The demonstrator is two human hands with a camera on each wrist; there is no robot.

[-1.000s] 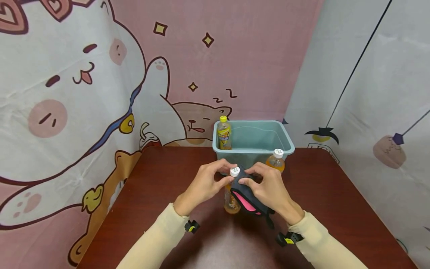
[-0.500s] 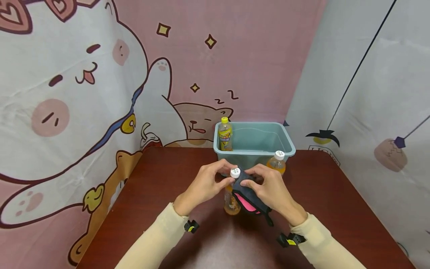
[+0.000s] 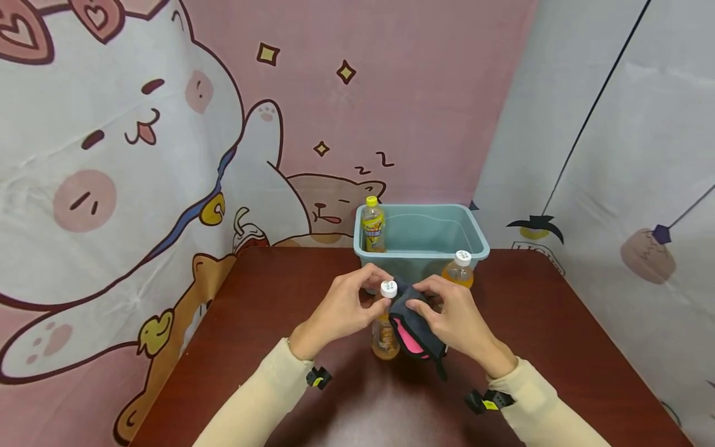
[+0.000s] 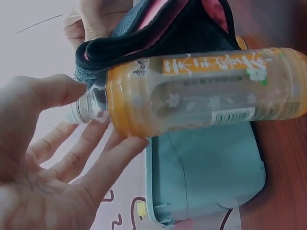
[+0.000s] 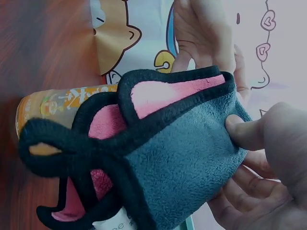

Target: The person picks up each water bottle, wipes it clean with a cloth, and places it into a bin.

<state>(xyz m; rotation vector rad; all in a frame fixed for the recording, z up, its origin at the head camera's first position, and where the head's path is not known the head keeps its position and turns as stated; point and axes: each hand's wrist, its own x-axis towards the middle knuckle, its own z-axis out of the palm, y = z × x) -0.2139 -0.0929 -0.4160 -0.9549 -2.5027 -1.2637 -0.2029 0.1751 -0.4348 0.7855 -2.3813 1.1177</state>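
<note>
A drink bottle (image 3: 385, 338) with a white cap and orange label stands upright on the table. My left hand (image 3: 347, 302) holds it by the neck between thumb and fingers, just below the cap, as the left wrist view (image 4: 91, 103) shows. My right hand (image 3: 455, 313) pinches a folded grey cloth (image 5: 187, 148) with pink inner side, black edging and a hanging loop. The cloth lies against the right side of the bottle's upper part and hides some of it.
Behind the hands stands a light blue plastic bin (image 3: 424, 254), with a yellow-capped bottle (image 3: 373, 226) inside at its left. Another white-capped bottle (image 3: 459, 270) with orange liquid stands in front of the bin's right side. A printed cloth backdrop (image 3: 391, 93) rises behind the table.
My right hand has shifted slightly right and down with the cloth, whose folds hang a little differently. The left hand keeps its hold on the bottle neck.
</note>
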